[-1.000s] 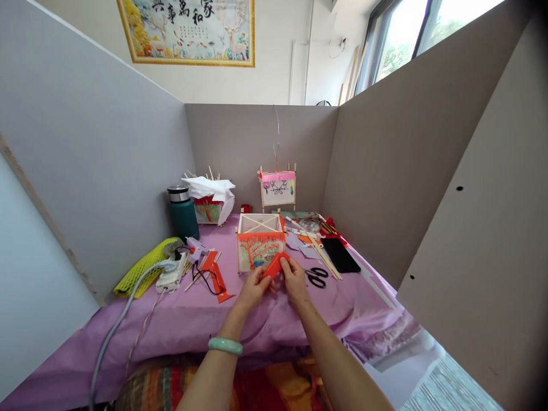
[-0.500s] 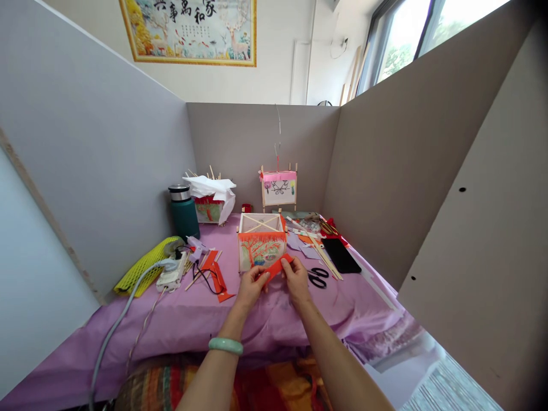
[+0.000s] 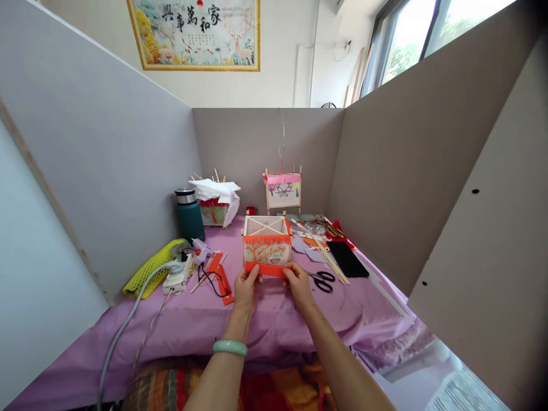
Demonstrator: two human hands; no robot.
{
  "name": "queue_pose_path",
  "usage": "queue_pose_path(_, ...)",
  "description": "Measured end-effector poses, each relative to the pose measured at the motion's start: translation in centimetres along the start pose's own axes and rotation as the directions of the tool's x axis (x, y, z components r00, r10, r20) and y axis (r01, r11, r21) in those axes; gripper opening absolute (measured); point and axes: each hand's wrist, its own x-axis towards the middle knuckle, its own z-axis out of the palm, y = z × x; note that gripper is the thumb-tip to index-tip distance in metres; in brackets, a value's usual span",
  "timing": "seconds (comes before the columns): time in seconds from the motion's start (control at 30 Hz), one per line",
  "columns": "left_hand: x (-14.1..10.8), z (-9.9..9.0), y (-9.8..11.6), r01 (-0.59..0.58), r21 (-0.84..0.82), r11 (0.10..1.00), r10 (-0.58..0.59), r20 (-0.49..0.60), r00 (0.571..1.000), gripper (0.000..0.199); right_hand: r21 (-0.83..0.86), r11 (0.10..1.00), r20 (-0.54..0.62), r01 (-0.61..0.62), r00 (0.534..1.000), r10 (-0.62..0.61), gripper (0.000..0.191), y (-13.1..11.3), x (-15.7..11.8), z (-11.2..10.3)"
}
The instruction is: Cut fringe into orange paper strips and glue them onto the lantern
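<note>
Stretched level between both hands is a red-orange paper strip [image 3: 270, 270]. My left hand [image 3: 247, 285] pinches its left end, with the thumb on the near face. Its right end is pinched by my right hand [image 3: 298, 282]. Just behind the strip stands a box-shaped paper lantern [image 3: 266, 249] with a stick frame, crossed sticks on top, an orange fringe and a painted tree. The strip covers the lantern's lower front edge; whether they touch I cannot tell. Black-handled scissors [image 3: 323, 281] lie right of my right hand.
On the left are red-orange paper pieces [image 3: 222, 279], a glue gun [image 3: 202, 249], a power strip [image 3: 177, 277] with cables and a green bottle [image 3: 189, 214]. A black phone [image 3: 347, 258] and wooden sticks [image 3: 329, 260] lie right. A second lantern [image 3: 283, 190] stands behind; grey panels enclose the table.
The paper strip has turned from slanted to level and now lies straight across the lantern's lower front. My hands have moved a little farther apart. The view has shifted slightly.
</note>
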Motion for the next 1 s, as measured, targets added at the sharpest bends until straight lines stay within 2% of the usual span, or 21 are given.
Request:
queue_pose_path(0.17,0.1,-0.1,-0.2,0.035,-0.004,0.999,-0.035,0.013,0.999,0.032,-0.057,0.998,0.037,0.03,0.999,-0.028,0.019,-0.3,-0.2,0.2)
queue_pose_path(0.33,0.3,-0.3,-0.4,0.017,0.045,0.999,-0.017,0.006,1.0,0.035,-0.145,0.98,0.093,0.134,0.988,-0.121,0.025,-1.1,-0.6,0.4)
queue_pose_path(0.47,0.5,-0.2,-0.6,0.004,0.077,0.997,-0.002,-0.028,1.0,0.038,-0.137,0.986,0.112,0.094,0.991,-0.079,0.028,-1.2,-0.6,0.5)
queue_pose_path(0.7,0.6,-0.3,-1.1,-0.003,0.186,0.983,0.001,0.009,1.0,0.043,-0.123,0.988,0.151,0.098,0.985,-0.079,0.026,-0.5,-0.3,0.6)
queue_pose_path(1.0,0.4,-0.1,-0.7,-0.037,0.144,0.989,0.054,-0.114,0.992,0.045,-0.201,0.973,0.19,0.112,0.979,-0.073,0.029,0.2,-0.1,0.5)
